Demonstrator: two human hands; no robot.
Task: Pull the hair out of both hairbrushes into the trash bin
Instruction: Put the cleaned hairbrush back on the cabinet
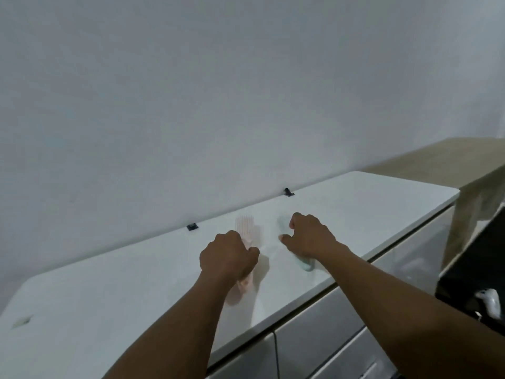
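Reaching forward over the white counter [109,291], both hands grip brushes — left hand [228,255] fisted on pink hairbrush [246,228], right hand [308,233] around green hairbrush [304,265].

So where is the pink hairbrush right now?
The pink hairbrush lies on the white countertop, under the left hand, left of the green hairbrush.

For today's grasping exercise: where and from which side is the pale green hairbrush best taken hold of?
Grip the green hairbrush by its handle, coming from above and the near counter edge. It lies flat on the white countertop, handle toward the person, head away. The right hand already rests over it; whether it is closed is unclear. The left hand grips the pink hairbrush.
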